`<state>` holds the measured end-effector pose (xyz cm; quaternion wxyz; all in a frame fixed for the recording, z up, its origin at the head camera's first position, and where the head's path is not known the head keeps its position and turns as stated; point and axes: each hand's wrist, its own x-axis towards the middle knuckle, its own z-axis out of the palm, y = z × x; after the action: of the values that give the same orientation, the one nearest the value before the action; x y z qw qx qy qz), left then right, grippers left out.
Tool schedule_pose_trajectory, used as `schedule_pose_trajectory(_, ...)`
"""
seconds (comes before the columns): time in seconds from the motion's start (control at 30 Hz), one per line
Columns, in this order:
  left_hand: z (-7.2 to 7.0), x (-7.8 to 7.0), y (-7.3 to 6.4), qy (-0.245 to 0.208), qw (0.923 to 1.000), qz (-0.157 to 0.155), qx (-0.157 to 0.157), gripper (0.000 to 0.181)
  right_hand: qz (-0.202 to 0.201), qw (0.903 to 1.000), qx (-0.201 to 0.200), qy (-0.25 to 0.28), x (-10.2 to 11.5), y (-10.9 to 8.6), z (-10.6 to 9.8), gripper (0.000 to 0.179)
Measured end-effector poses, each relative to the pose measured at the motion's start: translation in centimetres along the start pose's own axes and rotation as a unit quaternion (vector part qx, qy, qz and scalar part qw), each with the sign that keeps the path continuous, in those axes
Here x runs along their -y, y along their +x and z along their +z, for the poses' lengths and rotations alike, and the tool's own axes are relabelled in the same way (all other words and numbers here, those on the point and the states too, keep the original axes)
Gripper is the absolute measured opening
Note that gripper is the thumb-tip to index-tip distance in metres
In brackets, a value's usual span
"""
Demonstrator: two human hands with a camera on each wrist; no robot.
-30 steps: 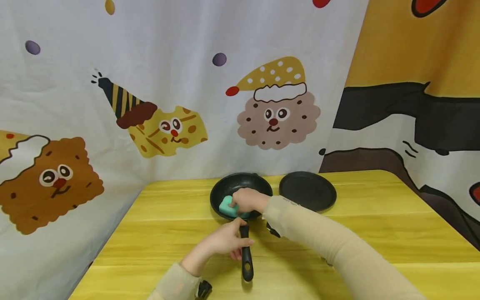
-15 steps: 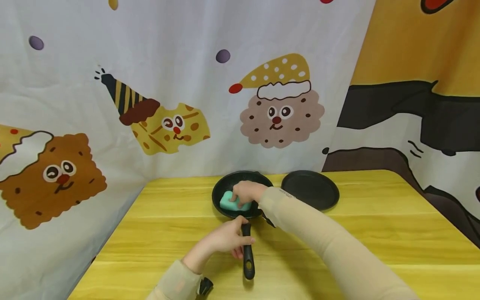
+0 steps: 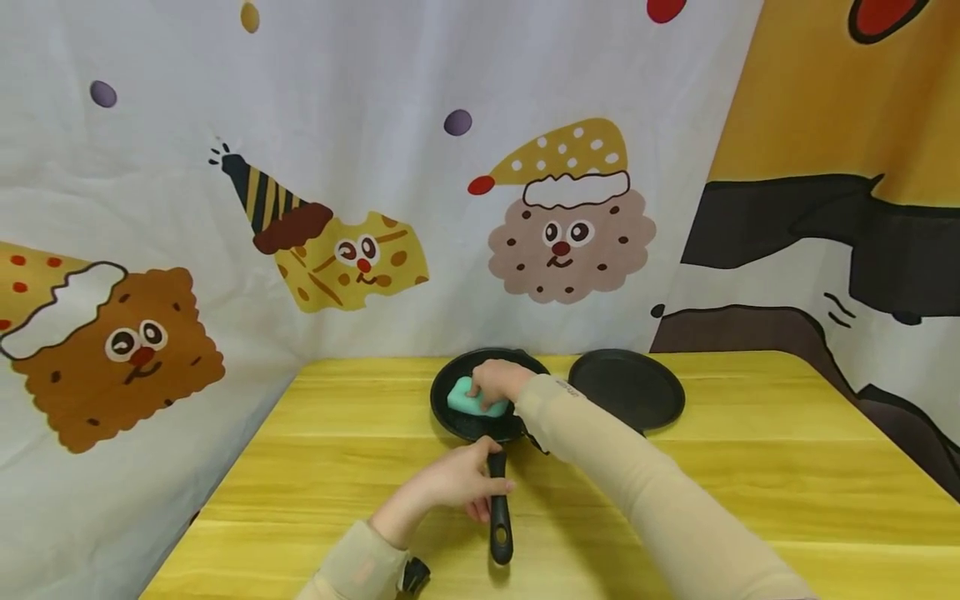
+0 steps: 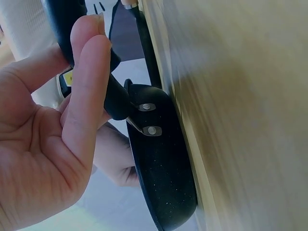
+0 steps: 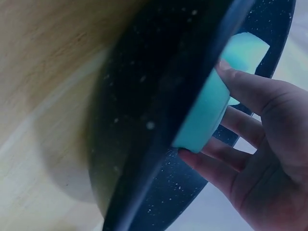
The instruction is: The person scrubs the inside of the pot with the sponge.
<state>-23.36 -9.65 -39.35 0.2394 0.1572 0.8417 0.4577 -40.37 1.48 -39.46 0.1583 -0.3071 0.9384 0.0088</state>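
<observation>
A black frying pan (image 3: 480, 430) lies on the table with its handle (image 3: 500, 533) toward the person. My left hand (image 3: 459, 477) holds that handle near the pan; the left wrist view shows the fingers (image 4: 84, 103) bent beside it and the riveted mount on the speckled pan wall (image 4: 163, 168). Inside the pan, my right hand (image 3: 497, 382) pinches a turquoise sponge (image 3: 467, 398) against the bottom. Seen from the right wrist, the thumb lies on one side of the sponge (image 5: 204, 115) and fingers on the other; the pan's rim hides part of it.
A flat round black pan (image 3: 626, 387) sits to the right of the frying pan, near the table's back edge. The yellow wood-grain table (image 3: 360, 417) meets a cartoon-printed curtain (image 3: 375, 325) behind. The right forearm passes in front of the flat pan's near-left part.
My right hand and the sponge have shifted toward the far side of the frying pan. The left hand keeps its hold on the handle. The head view has shifted slightly.
</observation>
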Motion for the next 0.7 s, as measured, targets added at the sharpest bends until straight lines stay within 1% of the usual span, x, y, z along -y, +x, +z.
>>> schedule_pose_trajectory(0.1,0.1,0.0,0.0,-0.003,1.0,0.002,-0.001,0.057,0.007,0.9999,-0.006,0.011,-0.2,-0.2,0.1,0.041)
schedule_pose_trajectory(0.27,0.0,0.1,-0.1,-0.009,0.9999,0.002,0.004,0.057,-0.001,0.9996,-0.009,0.026,-0.7,-0.3,0.3,0.041)
schedule_pose_trajectory(0.53,0.1,0.2,0.1,-0.009,0.9999,0.005,0.013,0.055,-0.005,0.9996,0.0,0.027,-2.2,-0.7,-0.1,0.041)
schedule_pose_trajectory(0.7,0.1,0.2,0.2,-0.012,0.9999,0.003,0.01,0.055,-0.028,0.9984,-0.019,0.046,-3.5,-0.8,-0.1,0.041)
